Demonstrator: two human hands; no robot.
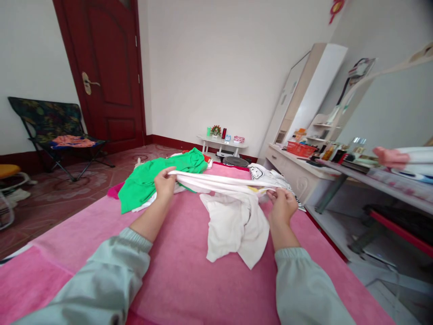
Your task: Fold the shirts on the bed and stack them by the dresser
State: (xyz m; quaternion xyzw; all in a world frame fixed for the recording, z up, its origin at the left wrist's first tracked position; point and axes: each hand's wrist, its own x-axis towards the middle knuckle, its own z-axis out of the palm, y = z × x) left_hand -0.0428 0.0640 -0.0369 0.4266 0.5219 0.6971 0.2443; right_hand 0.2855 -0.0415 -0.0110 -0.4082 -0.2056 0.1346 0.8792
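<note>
A white garment (233, 212) is stretched between my two hands above a pink blanket (189, 271). Its upper edge runs nearly level from one hand to the other, while the lower part hangs in folds toward the blanket; what kind of garment it is I cannot tell. My left hand (165, 182) pinches one end of that edge, close to a green garment (149, 180) lying behind it. At the opposite end, my right hand (282, 203) grips the cloth in its fingertips, beside a white garment with black print (267, 175).
Other clothes lie under the green garment. To the right are a dressing table with a red basket (300, 149) and a shelf of bottles. A folding chair (50, 126) holding orange cloth stands left, near a dark red door (104, 67). A low white table (223, 141) is at the back wall.
</note>
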